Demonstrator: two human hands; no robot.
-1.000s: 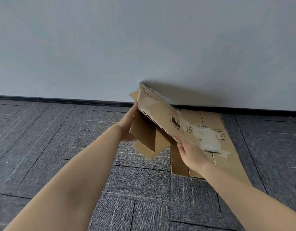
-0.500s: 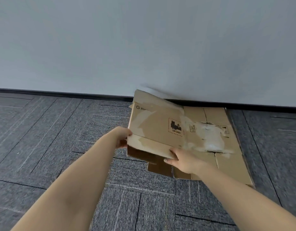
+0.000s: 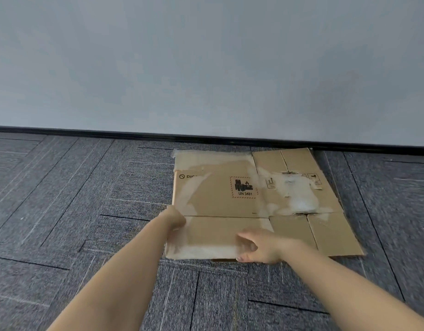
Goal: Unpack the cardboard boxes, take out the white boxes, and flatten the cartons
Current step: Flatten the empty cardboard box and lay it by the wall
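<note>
A flattened brown carton with a UN 3481 battery label and torn tape marks lies on the carpet against the wall. It rests on top of another flattened carton that sticks out to the right. My left hand grips the top carton's left edge at the fold line. At the carton's near edge my right hand holds the front flap, thumb under the edge and fingers on top. No white boxes are in view.
Grey carpet tiles cover the floor around the cartons. A plain grey wall with a black skirting strip stands right behind them.
The top carton was tilted up in both hands; it has come down flat onto the carton beneath. Both hands moved down with it and still hold its edges.
</note>
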